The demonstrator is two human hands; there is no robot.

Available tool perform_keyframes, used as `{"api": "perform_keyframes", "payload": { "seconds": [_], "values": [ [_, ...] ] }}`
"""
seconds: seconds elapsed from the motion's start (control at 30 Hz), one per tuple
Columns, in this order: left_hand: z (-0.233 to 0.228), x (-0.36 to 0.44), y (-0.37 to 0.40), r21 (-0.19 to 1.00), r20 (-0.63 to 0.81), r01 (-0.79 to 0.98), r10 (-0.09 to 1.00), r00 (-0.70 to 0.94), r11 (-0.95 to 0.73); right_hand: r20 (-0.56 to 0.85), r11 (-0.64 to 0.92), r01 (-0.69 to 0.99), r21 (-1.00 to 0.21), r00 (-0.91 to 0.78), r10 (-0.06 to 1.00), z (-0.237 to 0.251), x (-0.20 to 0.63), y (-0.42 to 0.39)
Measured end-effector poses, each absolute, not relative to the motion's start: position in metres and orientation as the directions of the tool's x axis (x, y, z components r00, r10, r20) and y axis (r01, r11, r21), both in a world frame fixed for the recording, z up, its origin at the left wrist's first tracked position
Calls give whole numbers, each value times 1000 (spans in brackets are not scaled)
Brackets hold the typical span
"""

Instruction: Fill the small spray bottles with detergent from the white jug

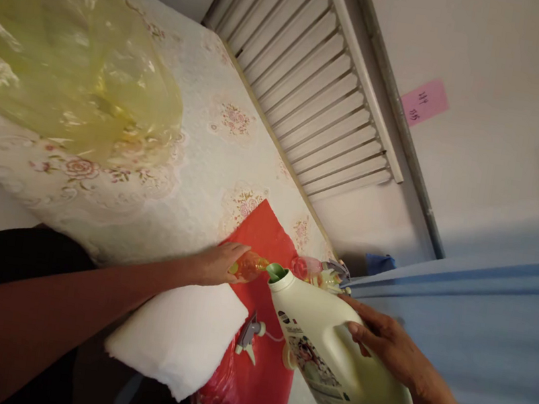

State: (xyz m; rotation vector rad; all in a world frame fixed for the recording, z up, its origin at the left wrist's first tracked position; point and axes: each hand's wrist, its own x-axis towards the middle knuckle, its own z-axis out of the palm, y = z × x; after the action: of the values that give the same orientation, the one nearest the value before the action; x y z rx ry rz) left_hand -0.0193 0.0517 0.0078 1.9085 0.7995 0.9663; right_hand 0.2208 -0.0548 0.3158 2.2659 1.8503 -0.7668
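Observation:
My left hand [221, 262] is wrapped round a small clear orange bottle [251, 266] held over a red mat [278, 317]. In my right hand [385, 342] is the handle of a large pale green detergent jug [323, 350], tilted so its green spout [276, 272] meets or nearly meets the small bottle's neck. Whether liquid is flowing I cannot tell. A grey spray trigger [249, 336] with a thin tube lies loose on the mat below the jug's mouth. Behind the jug is a clear pinkish spray bottle [308, 267], partly hidden.
A yellow plastic bag [77, 68] fills the far left of the flower-patterned tablecloth [203, 173]. A folded white cloth [185, 337] lies at the near edge. Metal rails [316, 81] run along the back, with a blue curtain [482, 332] at right.

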Motion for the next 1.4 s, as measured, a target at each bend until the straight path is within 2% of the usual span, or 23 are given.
{"api": "perform_keyframes", "payload": {
  "seconds": [1.4],
  "values": [
    [5, -18, 51, 872, 309, 186, 803, 509, -453, -486, -262, 948, -179, 146, 862, 321, 226, -48]
  ]
}}
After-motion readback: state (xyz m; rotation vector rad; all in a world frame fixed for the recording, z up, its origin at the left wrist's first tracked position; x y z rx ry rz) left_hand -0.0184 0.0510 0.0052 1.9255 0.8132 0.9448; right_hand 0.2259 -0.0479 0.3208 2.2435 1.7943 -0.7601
